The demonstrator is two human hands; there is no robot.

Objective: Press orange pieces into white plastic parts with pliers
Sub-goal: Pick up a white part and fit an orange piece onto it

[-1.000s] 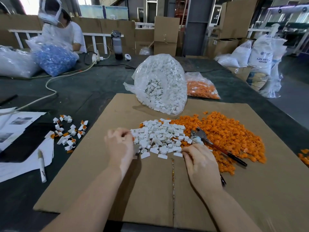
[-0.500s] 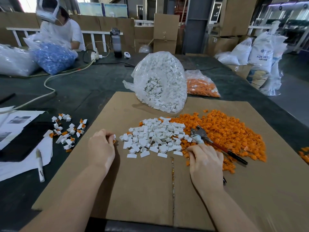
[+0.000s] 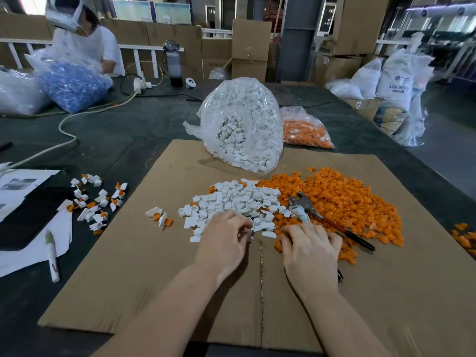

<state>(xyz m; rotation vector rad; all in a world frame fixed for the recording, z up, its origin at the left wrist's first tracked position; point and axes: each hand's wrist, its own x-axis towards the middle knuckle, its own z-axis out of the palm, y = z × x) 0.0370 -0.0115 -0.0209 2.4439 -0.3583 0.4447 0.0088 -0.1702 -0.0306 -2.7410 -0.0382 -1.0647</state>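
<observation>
A single wide-angle head-worn view looks forward and down, close over the cardboard sheet on the dark table; its edges bend, so far background details seem unreliable.

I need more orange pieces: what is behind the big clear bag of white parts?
A smaller bag of orange pieces lies behind the big bag, on its right; its left part is covered.

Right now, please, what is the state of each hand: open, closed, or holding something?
Left hand: fingers curled at the white parts; what it pinches cannot be told.
Right hand: fingers curled at the orange pieces; a hold cannot be told.
</observation>
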